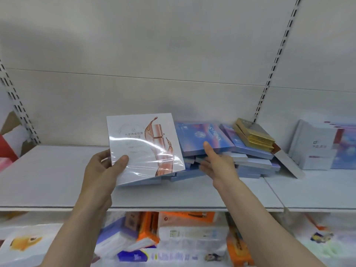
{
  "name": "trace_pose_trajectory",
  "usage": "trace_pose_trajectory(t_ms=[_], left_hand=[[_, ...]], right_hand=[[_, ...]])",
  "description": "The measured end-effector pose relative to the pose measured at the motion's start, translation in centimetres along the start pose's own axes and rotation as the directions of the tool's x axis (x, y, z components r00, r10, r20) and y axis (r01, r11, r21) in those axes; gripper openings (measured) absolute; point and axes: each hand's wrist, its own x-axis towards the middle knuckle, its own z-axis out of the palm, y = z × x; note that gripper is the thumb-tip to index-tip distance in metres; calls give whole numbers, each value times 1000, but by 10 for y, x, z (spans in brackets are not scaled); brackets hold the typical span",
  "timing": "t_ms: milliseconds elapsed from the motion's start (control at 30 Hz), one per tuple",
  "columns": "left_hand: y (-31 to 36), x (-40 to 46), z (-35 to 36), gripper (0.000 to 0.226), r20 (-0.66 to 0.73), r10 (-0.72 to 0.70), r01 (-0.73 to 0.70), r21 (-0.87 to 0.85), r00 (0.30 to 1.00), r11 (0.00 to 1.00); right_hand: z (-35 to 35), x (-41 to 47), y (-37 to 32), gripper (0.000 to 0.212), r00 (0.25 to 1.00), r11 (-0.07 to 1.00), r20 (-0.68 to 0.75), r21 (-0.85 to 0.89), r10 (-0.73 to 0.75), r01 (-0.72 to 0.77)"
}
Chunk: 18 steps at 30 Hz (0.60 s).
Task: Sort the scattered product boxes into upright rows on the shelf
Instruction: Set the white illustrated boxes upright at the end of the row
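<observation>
Shelf [57, 182] carried one flat pile of blue boxes [200, 139] with three gold boxes [254, 134] on top. Your left hand [102, 168] gripped one white box [144, 145]; your right hand [215, 162] lay open, thumb on the pile.

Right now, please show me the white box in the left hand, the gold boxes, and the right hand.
white box [143, 145], head view, middle of front face
gold boxes [254, 134], head view, top box
right hand [218, 165], head view, back of hand

White box [142, 143] with rose-gold swirl, blue-purple boxes [202, 139], gold boxes [254, 134], grey shelf [57, 180]
</observation>
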Motion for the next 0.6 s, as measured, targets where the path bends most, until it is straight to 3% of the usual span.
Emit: trace_pose_trajectory(t_ms=[100, 233, 433, 600], left_hand=[[-6, -3, 3, 41, 29, -8, 8, 21, 1000, 1000], [-10, -11, 2, 42, 28, -24, 24, 31, 999, 999], [-5, -33, 13, 41, 23, 19, -20, 4, 1000, 1000], [-1, -64, 55, 37, 47, 57, -56, -30, 997, 998]], right_hand=[[14, 1, -3, 50, 1000, 993, -26, 116, 16, -13], [13, -3, 1, 45, 999, 981, -33, 189, -41, 47], [-28, -10, -8, 32, 948, 947, -39, 46, -317, 319], [-95, -10, -39, 26, 886, 885, -6, -50, -464, 464]])
